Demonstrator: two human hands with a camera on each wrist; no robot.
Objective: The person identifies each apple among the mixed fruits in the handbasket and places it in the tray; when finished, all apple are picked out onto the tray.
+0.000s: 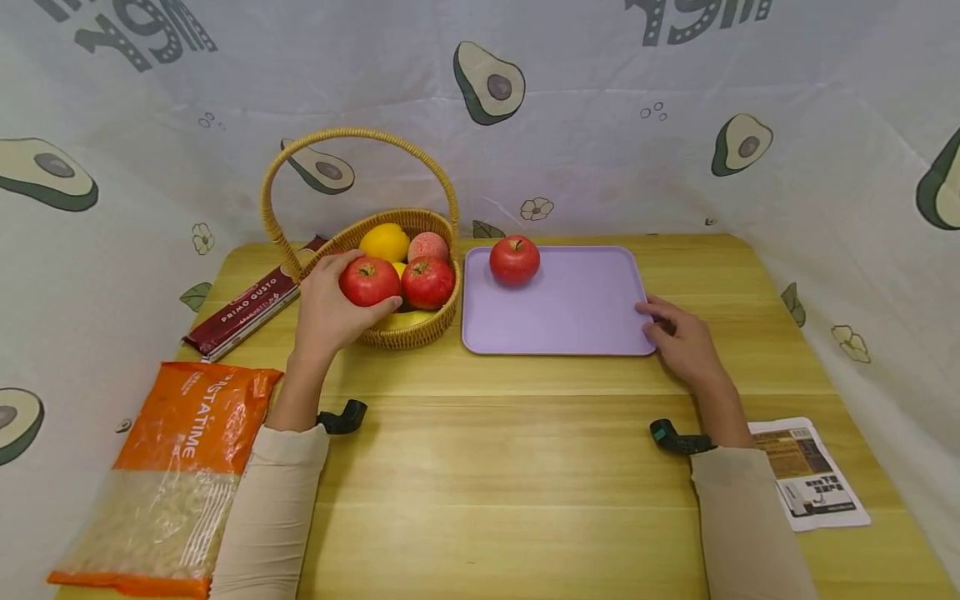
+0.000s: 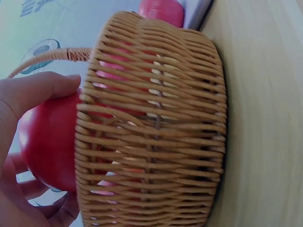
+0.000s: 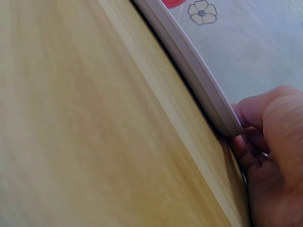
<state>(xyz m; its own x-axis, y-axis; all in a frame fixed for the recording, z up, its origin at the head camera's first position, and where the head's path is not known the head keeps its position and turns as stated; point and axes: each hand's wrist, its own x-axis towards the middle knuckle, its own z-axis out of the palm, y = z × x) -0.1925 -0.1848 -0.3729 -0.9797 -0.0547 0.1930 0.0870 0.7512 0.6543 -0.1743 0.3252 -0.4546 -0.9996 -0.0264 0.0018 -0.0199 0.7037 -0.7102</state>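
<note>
In the head view, my left hand (image 1: 327, 308) grips a red apple (image 1: 371, 282) at the left side of a wicker basket (image 1: 408, 336). The left wrist view shows thumb and fingers curled round that apple (image 2: 49, 142), partly behind the basket's rim. Inside the basket are another red apple (image 1: 428, 282), a yellow lemon-like fruit (image 1: 386, 242) and a pinkish peach-like fruit (image 1: 428, 247). To the right lies a lilac tray (image 1: 570, 312) with one red apple (image 1: 514, 260) near its back left corner. My right hand (image 1: 686, 343) pinches the tray's right edge near the front corner.
A dark red spaghetti box (image 1: 243, 315) lies left of the basket, partly behind it. Closer on the left is an orange and clear pasta bag (image 1: 172, 475). A white printed packet (image 1: 813, 475) lies by the right forearm. The basket's tall handle (image 1: 352, 133) arches above the fruit.
</note>
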